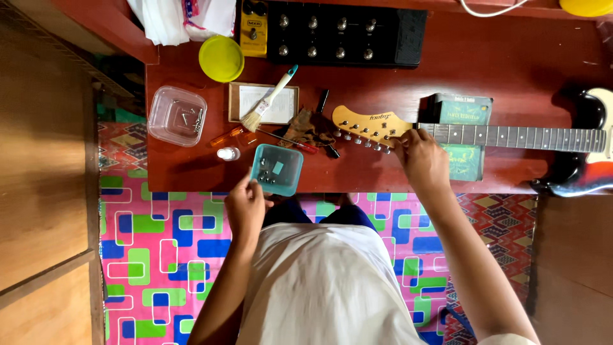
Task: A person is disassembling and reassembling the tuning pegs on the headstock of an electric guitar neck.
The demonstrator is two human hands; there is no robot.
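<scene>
A clear tub (pixel 177 115) of screws sits at the table's (pixel 447 76) left. The left hand (pixel 246 207), fingers pinched together, touches the teal tub's (pixel 276 169) near corner at the table edge: light, smooth plastic, likely to slide (small parts inside). The right hand (pixel 423 160) curls around the guitar neck (pixel 504 136) just beside the wooden headstock (pixel 367 124); rigid, probably best held there.

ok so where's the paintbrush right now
In the head view, the paintbrush lies diagonally across the small framed card on the red table, left of the guitar headstock, below the yellow lid.
</scene>
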